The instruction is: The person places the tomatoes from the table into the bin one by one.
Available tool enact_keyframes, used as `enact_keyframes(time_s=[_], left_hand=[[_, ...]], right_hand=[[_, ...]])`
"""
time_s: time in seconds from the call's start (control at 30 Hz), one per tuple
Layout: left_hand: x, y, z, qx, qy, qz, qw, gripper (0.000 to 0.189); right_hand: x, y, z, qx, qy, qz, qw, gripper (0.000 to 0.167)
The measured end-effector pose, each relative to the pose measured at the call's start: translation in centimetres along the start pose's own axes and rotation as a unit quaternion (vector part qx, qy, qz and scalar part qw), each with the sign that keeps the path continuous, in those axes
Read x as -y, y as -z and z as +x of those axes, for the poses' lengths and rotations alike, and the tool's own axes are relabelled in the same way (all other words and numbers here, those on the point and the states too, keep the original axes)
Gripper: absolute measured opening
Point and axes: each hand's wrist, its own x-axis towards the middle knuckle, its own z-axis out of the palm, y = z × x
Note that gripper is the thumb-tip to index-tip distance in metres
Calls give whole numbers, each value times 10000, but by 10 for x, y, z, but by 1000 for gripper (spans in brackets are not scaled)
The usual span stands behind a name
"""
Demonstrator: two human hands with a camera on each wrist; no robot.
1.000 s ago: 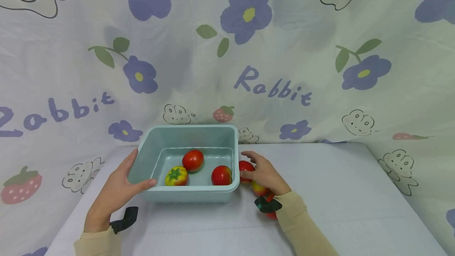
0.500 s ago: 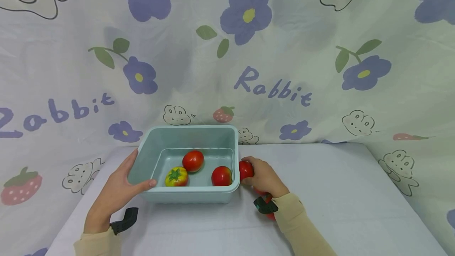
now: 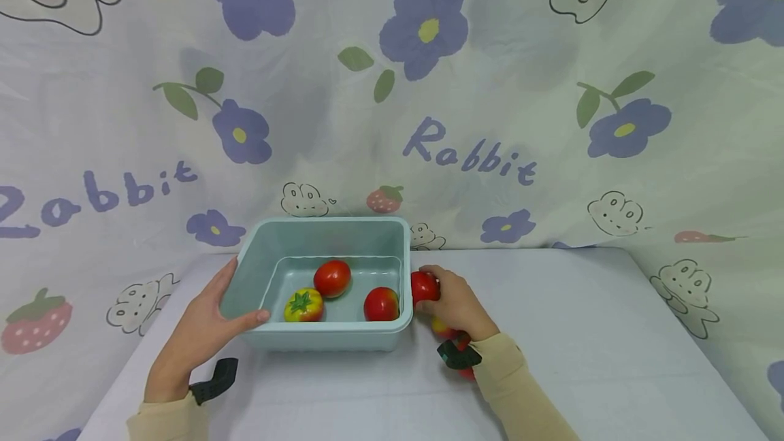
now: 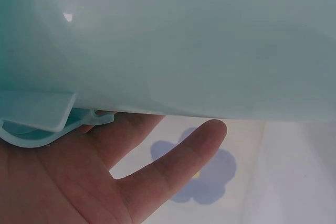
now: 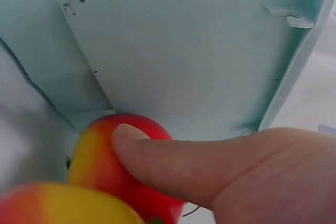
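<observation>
A pale blue-green plastic bin holds two red tomatoes, one of them at the back, and a yellow-red tomato with a green leafy top. My left hand grips its left side, thumb over the front rim; the left wrist view shows extended fingers by the outer wall. Against the outside of the right wall, my right hand holds a red tomato. In the right wrist view the thumb presses that tomato's red-and-yellow skin. My right fingers are mostly hidden in that view.
Below my right hand lie a yellow-red tomato and a red one, both partly covered by the hand and wrist camera. A white cloth covers the table. A patterned curtain hangs behind it.
My right fingers have come down and closed round the red tomato beside the bin. The yellow-red tomato below was briefly more covered and now shows again. My left hand and the bin stay put.
</observation>
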Motion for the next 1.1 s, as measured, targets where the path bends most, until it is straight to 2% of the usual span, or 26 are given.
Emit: enact_keyframes(time_s=[0.13,0.4,0.8,1.1], left_hand=[[-1,1,0,19,26,-10,10000,115],[-1,1,0,12,-22,49,10000,115],[0,1,0,29,26,40,10000,115],[1,1,1,18,-5,32,10000,115]], right_hand=[[1,3,1,-98,-109,77,9999,67],[4,12,0,-587,-174,347,9975,70],[13,23,-5,-1054,297,489,9928,74],[18,30,-8,-1258,431,665,9889,73]])
